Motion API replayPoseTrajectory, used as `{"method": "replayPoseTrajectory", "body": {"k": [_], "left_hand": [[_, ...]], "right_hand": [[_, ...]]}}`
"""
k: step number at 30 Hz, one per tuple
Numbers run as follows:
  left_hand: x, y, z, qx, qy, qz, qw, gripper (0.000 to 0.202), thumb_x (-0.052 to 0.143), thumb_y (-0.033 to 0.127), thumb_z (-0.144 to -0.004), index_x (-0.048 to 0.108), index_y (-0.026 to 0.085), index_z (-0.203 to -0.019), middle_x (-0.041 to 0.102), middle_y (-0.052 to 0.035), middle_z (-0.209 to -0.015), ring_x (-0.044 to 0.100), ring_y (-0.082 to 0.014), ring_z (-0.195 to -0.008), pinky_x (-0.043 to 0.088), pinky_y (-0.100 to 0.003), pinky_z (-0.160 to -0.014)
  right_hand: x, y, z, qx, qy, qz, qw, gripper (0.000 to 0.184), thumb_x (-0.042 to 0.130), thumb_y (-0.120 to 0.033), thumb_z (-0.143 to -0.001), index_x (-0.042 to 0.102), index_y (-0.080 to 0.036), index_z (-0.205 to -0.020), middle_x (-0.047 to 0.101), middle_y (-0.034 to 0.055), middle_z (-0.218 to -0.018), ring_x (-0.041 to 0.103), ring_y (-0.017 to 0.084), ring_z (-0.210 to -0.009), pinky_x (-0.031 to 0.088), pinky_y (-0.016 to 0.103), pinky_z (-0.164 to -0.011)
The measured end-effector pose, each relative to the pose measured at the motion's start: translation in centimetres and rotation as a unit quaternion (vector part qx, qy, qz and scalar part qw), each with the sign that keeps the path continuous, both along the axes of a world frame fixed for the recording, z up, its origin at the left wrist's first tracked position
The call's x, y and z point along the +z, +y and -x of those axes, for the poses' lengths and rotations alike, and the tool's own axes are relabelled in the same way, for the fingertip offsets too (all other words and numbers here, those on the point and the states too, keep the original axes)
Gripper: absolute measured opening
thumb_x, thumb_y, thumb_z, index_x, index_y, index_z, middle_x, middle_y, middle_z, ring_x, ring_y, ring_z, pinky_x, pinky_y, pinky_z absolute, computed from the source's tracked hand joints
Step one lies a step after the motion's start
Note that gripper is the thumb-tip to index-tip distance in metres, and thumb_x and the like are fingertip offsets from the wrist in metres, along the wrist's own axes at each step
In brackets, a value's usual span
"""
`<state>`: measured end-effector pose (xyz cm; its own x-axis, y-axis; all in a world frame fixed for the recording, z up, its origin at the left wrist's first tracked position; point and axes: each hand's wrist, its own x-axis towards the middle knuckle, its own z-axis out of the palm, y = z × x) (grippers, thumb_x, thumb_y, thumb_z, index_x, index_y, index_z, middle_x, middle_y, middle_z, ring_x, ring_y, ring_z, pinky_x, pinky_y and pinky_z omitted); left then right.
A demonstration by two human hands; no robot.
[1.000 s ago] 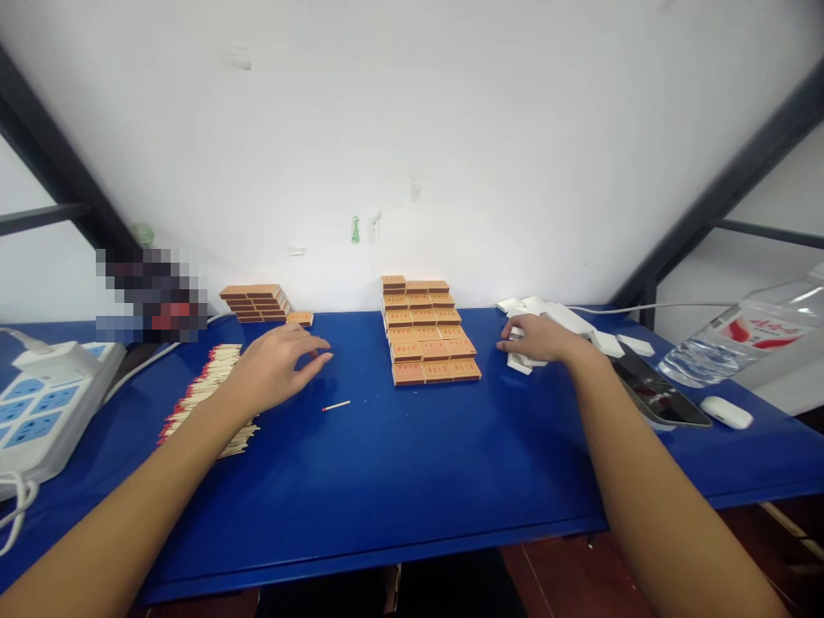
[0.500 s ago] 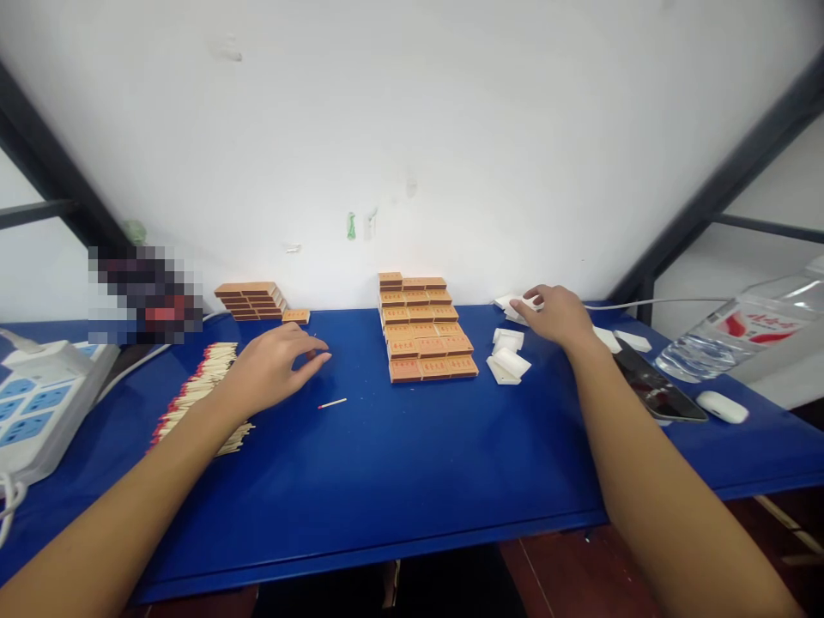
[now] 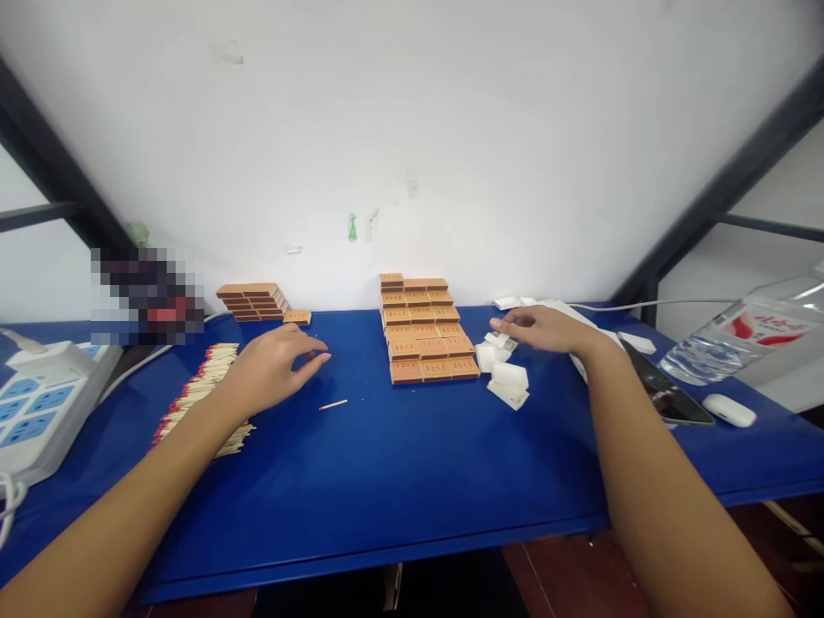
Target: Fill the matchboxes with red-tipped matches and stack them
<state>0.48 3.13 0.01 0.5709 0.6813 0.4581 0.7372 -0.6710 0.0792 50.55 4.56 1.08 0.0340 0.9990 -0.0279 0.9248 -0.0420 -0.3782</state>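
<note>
Hovering over the table beside the long pile of red-tipped matches [image 3: 193,390] is my left hand [image 3: 280,365], thumb and fingers apart with nothing in them. A single match [image 3: 333,404] lies in front of it. On the right, my right hand [image 3: 541,328] reaches in above a loose cluster of white matchbox trays [image 3: 510,378], its fingers bent and a gap showing between thumb and fingers. Its fingertips are at the back of a small white tray [image 3: 499,340]; contact is hard to make out. Stepped rows of orange matchboxes [image 3: 425,348] stand between the hands.
A smaller stack of matchboxes [image 3: 251,300] stands back left, with one box [image 3: 297,317] beside it. A power strip [image 3: 32,412] is far left. At right are a dark phone-like device [image 3: 669,386], a white case [image 3: 729,410] and a water bottle [image 3: 740,330].
My right hand has come nearer and slightly left from the back wall. The white trays before it have shifted, with another now among them. My left hand has hardly moved.
</note>
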Motion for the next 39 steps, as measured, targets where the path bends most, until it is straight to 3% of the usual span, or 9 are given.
{"method": "replayPoseTrajectory", "body": {"k": [5, 8, 14, 20, 23, 27, 32, 36, 39], "left_hand": [[-0.2, 0.2, 0.2, -0.006, 0.004, -0.014, 1.0, 0.04, 0.055, 0.046, -0.109, 0.085, 0.02, -0.11, 0.084, -0.0109, -0.104, 0.077, -0.0296, -0.099, 0.06, -0.042, -0.086], [-0.4, 0.3, 0.4, -0.007, 0.007, -0.018, 1.0, 0.041, 0.054, 0.046, -0.11, 0.085, 0.02, -0.11, 0.085, -0.0107, -0.104, 0.077, -0.0294, -0.099, 0.06, -0.042, -0.086], [-0.3, 0.3, 0.3, -0.012, 0.014, -0.022, 1.0, 0.041, 0.054, 0.046, -0.11, 0.086, 0.02, -0.111, 0.084, -0.0102, -0.101, 0.077, -0.0295, -0.097, 0.059, -0.042, -0.084], [-0.1, 0.1, 0.2, -0.022, 0.008, -0.02, 1.0, 0.04, 0.054, 0.044, -0.11, 0.086, 0.02, -0.109, 0.084, -0.0104, -0.102, 0.076, -0.0297, -0.098, 0.058, -0.042, -0.086], [0.2, -0.5, -0.1, -0.019, -0.013, -0.011, 1.0, 0.039, 0.057, 0.046, -0.109, 0.085, 0.019, -0.116, 0.083, -0.0099, -0.1, 0.075, -0.029, -0.096, 0.057, -0.042, -0.087], [1.0, -2.4, -1.5, -0.037, -0.056, 0.054, 0.996, 0.059, 0.078, 0.059, -0.097, 0.076, 0.021, -0.143, 0.081, -0.0068, -0.104, 0.075, -0.0263, -0.094, 0.056, -0.039, -0.086], [1.7, -3.9, -3.2, -0.114, -0.054, 0.152, 0.98, 0.045, 0.094, 0.055, -0.08, 0.085, 0.024, -0.111, 0.08, -0.0041, -0.098, 0.073, -0.0235, -0.09, 0.053, -0.034, -0.08], [1.6, -3.4, -3.1, -0.127, -0.062, 0.183, 0.973, 0.011, 0.085, 0.033, -0.086, 0.084, 0.023, -0.092, 0.076, -0.0006, -0.084, 0.069, -0.0182, -0.078, 0.048, -0.03, -0.071], [1.7, -3.1, -2.5, -0.11, -0.085, 0.193, 0.971, 0.016, 0.085, 0.032, -0.081, 0.084, 0.022, -0.094, 0.077, -0.0001, -0.086, 0.069, -0.0182, -0.08, 0.05, -0.03, -0.073]], "right_hand": [[-1.3, 3.0, -1.8, -0.095, -0.071, -0.171, 0.978, 0.046, 0.048, -0.042, -0.107, 0.079, -0.015, -0.126, 0.08, 0.0178, -0.117, 0.07, 0.033, -0.11, 0.051, 0.044, -0.098], [-3.0, 4.9, -2.2, -0.102, -0.159, -0.167, 0.968, 0.045, 0.053, -0.025, -0.102, 0.075, -0.016, -0.14, 0.071, 0.0227, -0.138, 0.056, 0.04, -0.135, 0.047, 0.054, -0.108], [-4.4, 5.5, -1.8, -0.082, -0.19, -0.153, 0.966, 0.023, 0.063, -0.029, -0.1, 0.083, -0.018, -0.107, 0.068, 0.0207, -0.131, 0.051, 0.041, -0.134, 0.045, 0.056, -0.109], [-1.2, 3.1, -1.5, 0.011, -0.1, -0.23, 0.968, 0.023, 0.064, -0.036, -0.097, 0.076, -0.018, -0.087, 0.072, 0.0176, -0.106, 0.064, 0.036, -0.114, 0.051, 0.054, -0.106], [1.8, -0.1, 2.1, 0.06, 0.038, -0.313, 0.947, 0.027, 0.065, -0.046, -0.1, 0.074, -0.021, -0.1, 0.074, 0.0156, -0.116, 0.07, 0.03, -0.104, 0.059, 0.044, -0.09], [3.5, -5.2, 11.3, 0.236, 0.17, -0.195, 0.937, 0.028, 0.07, -0.051, -0.102, 0.072, -0.024, -0.1, 0.078, 0.0078, -0.109, 0.073, 0.022, -0.094, 0.057, 0.035, -0.082], [0.6, -8.1, 20.0, 0.371, 0.181, -0.074, 0.908, 0.021, 0.081, -0.039, -0.1, 0.067, -0.025, -0.109, 0.078, 0.0017, -0.107, 0.067, 0.017, -0.086, 0.05, 0.031, -0.079], [-1.4, -7.2, 21.6, 0.38, 0.232, -0.089, 0.891, 0.027, 0.084, -0.039, -0.098, 0.064, -0.024, -0.108, 0.076, 0.0028, -0.114, 0.066, 0.016, -0.088, 0.049, 0.031, -0.081], [-1.7, -6.4, 22.0, 0.374, 0.25, -0.102, 0.887, 0.028, 0.084, -0.041, -0.097, 0.064, -0.024, -0.109, 0.075, 0.0029, -0.113, 0.066, 0.016, -0.087, 0.049, 0.031, -0.079]]}}
